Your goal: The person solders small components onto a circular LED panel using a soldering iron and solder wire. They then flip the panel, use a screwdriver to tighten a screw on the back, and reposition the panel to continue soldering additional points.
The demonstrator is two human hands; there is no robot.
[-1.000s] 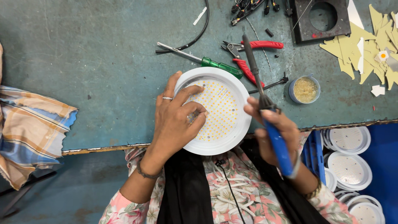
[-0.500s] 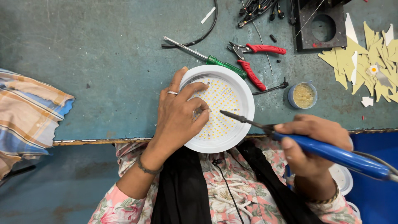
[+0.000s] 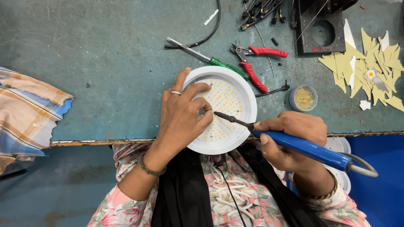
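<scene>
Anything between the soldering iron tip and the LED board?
Nothing visible. The soldering iron in the right hand points its tip at the LED board; the left hand rests beside it, fingertips close to the tip.

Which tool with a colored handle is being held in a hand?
The blue-handled soldering iron, gripped in the right hand. The green-handled screwdriver and the red-handled pliers just lie on the table, untouched.

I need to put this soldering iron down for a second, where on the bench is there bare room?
The widest bare patch is the teal bench top between the striped cloth and the round light panel. The right is crowded: green screwdriver, red pliers, small pot, yellow scraps, black wires.
</scene>
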